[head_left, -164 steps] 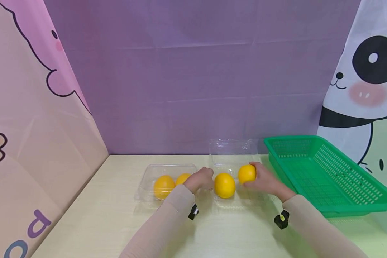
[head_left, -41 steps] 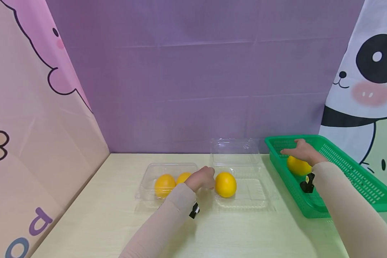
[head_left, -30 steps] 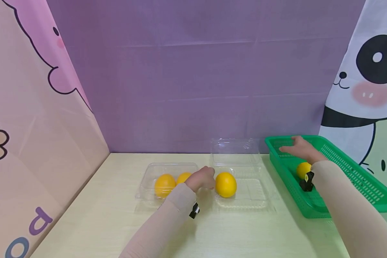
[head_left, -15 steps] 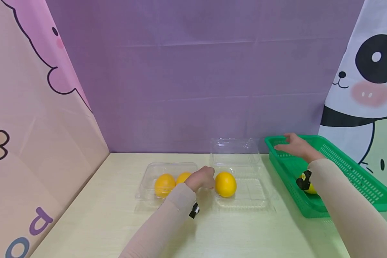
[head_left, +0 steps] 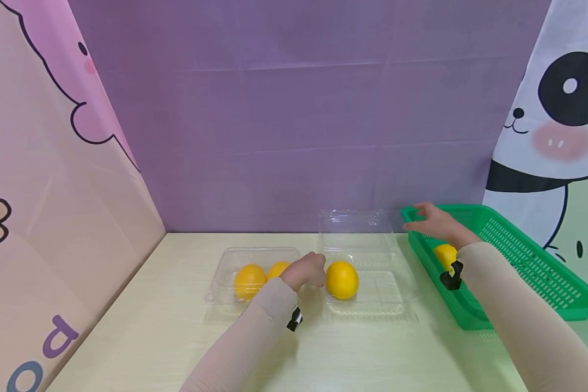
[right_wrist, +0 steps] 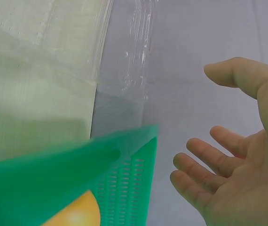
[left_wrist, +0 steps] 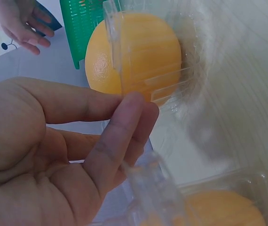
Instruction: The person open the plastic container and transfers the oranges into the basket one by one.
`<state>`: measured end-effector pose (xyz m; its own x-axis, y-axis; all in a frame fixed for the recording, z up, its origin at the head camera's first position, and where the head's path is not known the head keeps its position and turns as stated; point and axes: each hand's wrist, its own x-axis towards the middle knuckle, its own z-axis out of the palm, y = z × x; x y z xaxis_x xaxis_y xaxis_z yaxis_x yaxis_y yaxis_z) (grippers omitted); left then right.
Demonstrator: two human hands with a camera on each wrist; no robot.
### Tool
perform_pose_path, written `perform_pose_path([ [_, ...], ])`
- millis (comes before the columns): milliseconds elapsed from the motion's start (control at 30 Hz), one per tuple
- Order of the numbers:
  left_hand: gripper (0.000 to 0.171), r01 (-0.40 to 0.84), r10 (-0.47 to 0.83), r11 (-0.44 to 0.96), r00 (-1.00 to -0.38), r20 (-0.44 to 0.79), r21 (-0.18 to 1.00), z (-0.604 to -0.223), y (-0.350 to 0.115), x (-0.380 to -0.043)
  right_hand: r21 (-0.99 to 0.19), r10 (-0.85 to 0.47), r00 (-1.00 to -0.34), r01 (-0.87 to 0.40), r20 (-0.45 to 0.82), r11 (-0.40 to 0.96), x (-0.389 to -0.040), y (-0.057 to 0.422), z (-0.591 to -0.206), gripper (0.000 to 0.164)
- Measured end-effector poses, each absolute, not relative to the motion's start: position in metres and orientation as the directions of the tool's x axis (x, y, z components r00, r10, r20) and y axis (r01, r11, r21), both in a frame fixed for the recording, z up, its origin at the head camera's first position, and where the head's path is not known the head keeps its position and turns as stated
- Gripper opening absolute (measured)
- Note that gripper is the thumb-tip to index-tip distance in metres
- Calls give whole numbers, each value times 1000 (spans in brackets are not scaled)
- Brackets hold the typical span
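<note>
My left hand (head_left: 306, 270) pinches the edge of an open clear plastic clamshell container (head_left: 379, 291); in the left wrist view, thumb and fingertips meet at its rim. One orange (head_left: 342, 280) sits in that container's left side, just right of the hand. To the left is another clear container (head_left: 221, 275), lid down, where oranges (head_left: 250, 283) show, partly hidden by my left arm. Over the back left rim of a green plastic basket (head_left: 529, 317) hovers my right hand (head_left: 436, 224), fingers spread and holding nothing. Inside the basket lies an orange (head_left: 445, 256), partly behind my right wrist.
The open container's clear lid (head_left: 356, 231) stands up at the back against the purple cloth backdrop (head_left: 294, 136). A pale wooden table (head_left: 142, 337) carries everything. A printed panda sheet (head_left: 558, 136) hangs behind the basket.
My right hand took an orange from the open container, let it go in the basket, and now draws back left. The released orange has rolled about. My left hand stays put.
</note>
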<state>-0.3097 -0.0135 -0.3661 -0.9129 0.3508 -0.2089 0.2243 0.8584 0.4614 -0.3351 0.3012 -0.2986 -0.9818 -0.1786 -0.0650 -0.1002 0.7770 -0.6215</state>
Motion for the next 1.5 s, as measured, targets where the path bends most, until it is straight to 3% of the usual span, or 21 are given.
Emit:
perform_pose_path([
  [433, 20, 224, 347, 866, -912, -217, 447, -366, -13, -311, -609, -215, -974, -132, -65, 782, -334, 282, -297, 86],
  [1500, 21, 207, 338, 856, -917, -211, 474, -365, -13, -309, -614, -362, -929, -243, -74, 751, -326, 228, -333, 75],
])
